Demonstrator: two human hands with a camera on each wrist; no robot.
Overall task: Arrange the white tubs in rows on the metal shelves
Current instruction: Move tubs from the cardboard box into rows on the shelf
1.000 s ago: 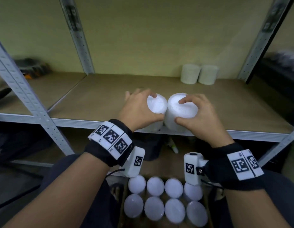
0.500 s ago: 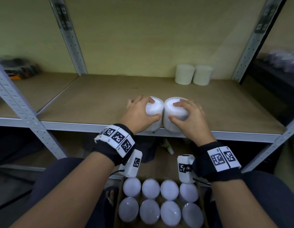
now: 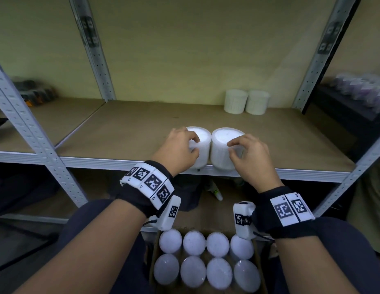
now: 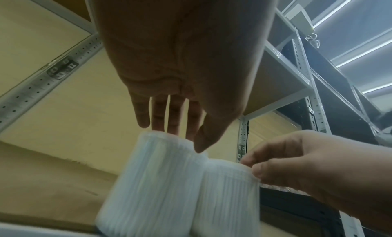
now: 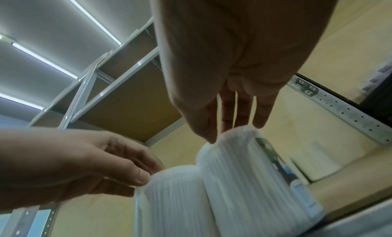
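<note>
Two white tubs stand side by side at the front edge of the shelf board (image 3: 131, 128): the left tub (image 3: 202, 134) (image 4: 152, 182) (image 5: 174, 198) and the right tub (image 3: 224, 136) (image 4: 229, 193) (image 5: 250, 173). My left hand (image 3: 180, 149) (image 4: 182, 140) hovers over the left tub, its loosely bent fingers touching only the top rim. My right hand (image 3: 248, 153) (image 5: 227, 131) touches the right tub's near rim in the same way. Two more white tubs (image 3: 235, 101) (image 3: 257, 102) stand together at the back right.
A cardboard box (image 3: 151, 272) holding several white tubs sits below, between my knees. Grey perforated uprights (image 3: 93, 49) (image 3: 325, 49) frame the bay, and another (image 3: 36, 134) stands at the front left. Dark clutter lies on the neighbouring shelves at both sides.
Both tubs were set down at the shelf's front edge. My hands, wrapped round their tops before, have loosened and drawn back so only fingertips touch the rims.
</note>
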